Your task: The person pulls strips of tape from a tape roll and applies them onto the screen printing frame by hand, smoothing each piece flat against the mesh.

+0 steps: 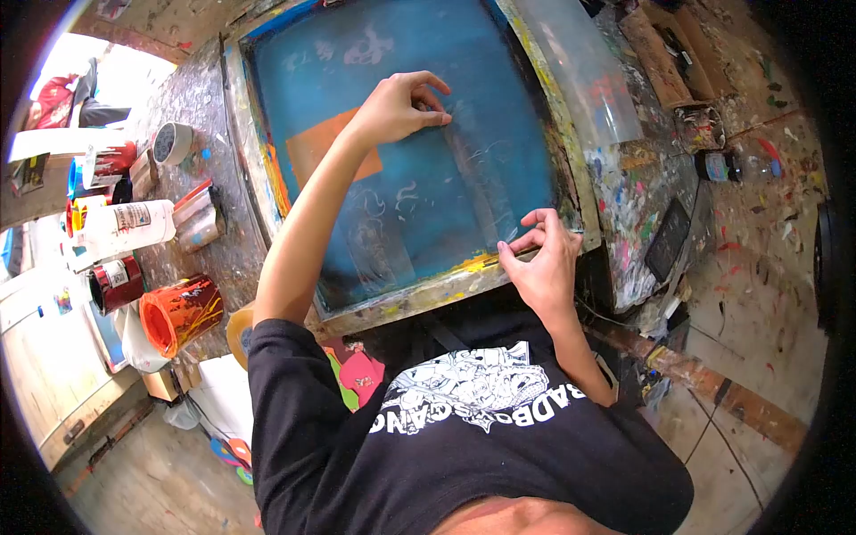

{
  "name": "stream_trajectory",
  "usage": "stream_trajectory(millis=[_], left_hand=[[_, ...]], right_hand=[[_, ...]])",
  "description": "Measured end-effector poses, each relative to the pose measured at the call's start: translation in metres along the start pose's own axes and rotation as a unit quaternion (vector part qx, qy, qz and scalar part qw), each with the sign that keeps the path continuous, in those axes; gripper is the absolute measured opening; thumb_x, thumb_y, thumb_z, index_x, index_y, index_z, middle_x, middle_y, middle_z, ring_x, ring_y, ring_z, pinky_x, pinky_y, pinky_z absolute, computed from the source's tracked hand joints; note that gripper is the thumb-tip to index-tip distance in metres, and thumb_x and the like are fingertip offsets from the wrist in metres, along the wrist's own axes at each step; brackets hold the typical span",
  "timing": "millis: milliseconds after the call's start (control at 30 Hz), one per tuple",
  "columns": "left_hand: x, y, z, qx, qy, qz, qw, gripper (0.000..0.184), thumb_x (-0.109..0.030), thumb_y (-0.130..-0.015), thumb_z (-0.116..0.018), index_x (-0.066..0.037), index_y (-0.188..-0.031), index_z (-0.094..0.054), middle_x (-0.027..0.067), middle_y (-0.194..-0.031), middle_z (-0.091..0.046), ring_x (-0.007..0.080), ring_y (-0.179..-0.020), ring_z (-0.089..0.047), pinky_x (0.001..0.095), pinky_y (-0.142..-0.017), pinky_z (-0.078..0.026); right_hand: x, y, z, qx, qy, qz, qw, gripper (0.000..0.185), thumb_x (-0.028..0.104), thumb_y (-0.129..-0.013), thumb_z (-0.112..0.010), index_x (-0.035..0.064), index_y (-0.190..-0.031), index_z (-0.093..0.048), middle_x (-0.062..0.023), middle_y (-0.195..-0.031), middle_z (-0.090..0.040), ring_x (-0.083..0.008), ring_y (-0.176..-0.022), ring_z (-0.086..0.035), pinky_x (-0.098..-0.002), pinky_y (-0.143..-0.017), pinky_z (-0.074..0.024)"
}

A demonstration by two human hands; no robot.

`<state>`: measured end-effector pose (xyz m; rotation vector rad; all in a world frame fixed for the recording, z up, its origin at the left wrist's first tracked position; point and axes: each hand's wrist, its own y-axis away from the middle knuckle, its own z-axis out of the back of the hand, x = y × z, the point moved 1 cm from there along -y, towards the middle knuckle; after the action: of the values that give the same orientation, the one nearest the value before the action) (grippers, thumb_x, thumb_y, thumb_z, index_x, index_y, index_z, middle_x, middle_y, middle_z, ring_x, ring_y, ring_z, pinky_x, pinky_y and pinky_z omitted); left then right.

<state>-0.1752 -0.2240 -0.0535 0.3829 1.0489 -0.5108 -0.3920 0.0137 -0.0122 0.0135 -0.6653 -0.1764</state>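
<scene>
A blue-meshed screen printing frame [419, 169] lies in front of me, its wooden edges smeared with paint. A strip of clear tape [479, 178] runs over the mesh between my two hands. My left hand [401, 107] pinches its far end with thumb and finger, above the upper middle of the screen. Down at the near right corner, my right hand [544, 263] has thumb and fingertips closed at the near end. Another clear strip [379, 245] lies on the mesh further left. An orange rectangle [312, 143] shows at the screen's left, partly behind my left forearm.
Left of the frame stand an orange paint tub [181, 314], a white bottle [131, 223] and a dark red jar [116, 283]. A tape roll [239, 334] sits by my left elbow. A cardboard box [678, 53] and a plastic bottle [736, 166] are at the right.
</scene>
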Motion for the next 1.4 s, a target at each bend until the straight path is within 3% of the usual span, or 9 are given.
stream_trajectory(millis=[100,433,733,833,1033,1100,1300,1333,1400], left_hand=[[-0.001,0.000,0.000,0.008,-0.001,-0.002,1.000,0.039,-0.015,-0.084,-0.084,-0.003,-0.119,-0.070,0.0043,-0.089,-0.077,0.0078,-0.080,-0.065,0.0274,-0.072,-0.051],[-0.003,0.001,-0.003,0.001,-0.029,-0.018,0.999,0.039,-0.017,-0.083,-0.085,-0.004,-0.117,-0.071,0.0039,-0.088,-0.077,0.0076,-0.078,-0.065,0.0287,-0.071,-0.052],[-0.006,0.003,-0.007,-0.016,-0.058,-0.026,0.998,0.043,-0.018,-0.079,-0.085,-0.003,-0.117,-0.069,0.0075,-0.089,-0.078,0.0173,-0.078,-0.071,0.0333,-0.073,-0.056],[-0.008,0.003,-0.011,-0.032,-0.126,-0.106,0.986,0.041,-0.018,-0.080,-0.084,-0.005,-0.115,-0.069,0.0071,-0.085,-0.076,0.0208,-0.075,-0.067,0.0347,-0.072,-0.054],[-0.028,0.006,-0.014,-0.112,-0.315,-0.147,0.931,0.045,-0.021,-0.079,-0.081,-0.007,-0.119,-0.063,0.0102,-0.099,-0.071,0.0316,-0.096,-0.068,0.0419,-0.084,-0.055],[-0.032,0.005,-0.013,-0.119,-0.314,-0.075,0.939,0.048,-0.024,-0.079,-0.081,-0.008,-0.120,-0.062,0.0111,-0.106,-0.068,0.0318,-0.104,-0.066,0.0429,-0.089,-0.054],[-0.024,0.000,-0.042,-0.185,-0.431,-0.094,0.878,0.039,-0.016,-0.083,-0.073,-0.005,-0.119,-0.063,0.0134,-0.116,-0.066,0.0321,-0.111,-0.063,0.0418,-0.094,-0.054],[-0.028,0.007,-0.054,-0.152,-0.430,-0.118,0.882,0.035,-0.010,-0.084,-0.067,-0.004,-0.119,-0.063,0.0138,-0.120,-0.065,0.0331,-0.113,-0.062,0.0419,-0.096,-0.054],[-0.032,0.024,-0.084,-0.127,-0.404,-0.127,0.897,0.046,-0.020,-0.096,-0.058,0.004,-0.135,-0.055,0.0211,-0.144,-0.054,0.0366,-0.135,-0.050,0.0466,-0.113,-0.042]], right_hand=[[0.001,-0.003,0.003,0.014,0.008,-0.004,1.000,0.046,0.015,-0.075,-0.083,0.0090,-0.110,-0.053,0.0024,-0.075,-0.071,-0.0234,-0.098,-0.062,-0.0437,-0.097,-0.0340],[0.006,-0.009,0.005,0.048,0.023,-0.036,0.998,0.046,0.015,-0.074,-0.082,0.0087,-0.110,-0.054,0.0010,-0.074,-0.070,-0.0238,-0.096,-0.063,-0.0430,-0.094,-0.0351],[0.010,-0.014,0.000,0.073,0.048,-0.064,0.994,0.045,0.014,-0.074,-0.081,0.0085,-0.110,-0.055,0.0000,-0.074,-0.069,-0.0249,-0.095,-0.063,-0.0436,-0.094,-0.0365],[0.010,-0.015,-0.002,0.076,0.062,-0.056,0.994,0.045,0.017,-0.074,-0.080,0.0080,-0.110,-0.055,0.0011,-0.070,-0.067,-0.0260,-0.095,-0.063,-0.0437,-0.094,-0.0376],[0.016,-0.022,0.010,0.052,0.230,-0.030,0.971,0.058,0.030,-0.069,-0.083,0.0028,-0.113,-0.059,-0.0159,-0.103,-0.071,-0.0357,-0.108,-0.061,-0.0482,-0.103,-0.0401],[0.016,-0.029,0.013,0.116,0.231,-0.058,0.964,0.062,0.032,-0.066,-0.084,0.0008,-0.114,-0.061,-0.0220,-0.116,-0.067,-0.0384,-0.113,-0.059,-0.0482,-0.105,-0.0417],[0.010,-0.035,0.021,0.108,0.244,0.016,0.964,0.045,0.024,-0.073,-0.079,0.0023,-0.110,-0.064,-0.0185,-0.109,-0.068,-0.0350,-0.111,-0.062,-0.0449,-0.098,-0.0487],[0.010,-0.032,0.018,0.097,0.220,0.076,0.968,0.039,0.023,-0.077,-0.076,0.0026,-0.108,-0.064,-0.0177,-0.107,-0.068,-0.0348,-0.110,-0.062,-0.0449,-0.097,-0.0492],[0.011,-0.022,0.010,0.118,0.154,0.155,0.969,0.029,0.024,-0.085,-0.070,0.0024,-0.104,-0.065,-0.0169,-0.103,-0.067,-0.0352,-0.104,-0.064,-0.0456,-0.095,-0.0497]])
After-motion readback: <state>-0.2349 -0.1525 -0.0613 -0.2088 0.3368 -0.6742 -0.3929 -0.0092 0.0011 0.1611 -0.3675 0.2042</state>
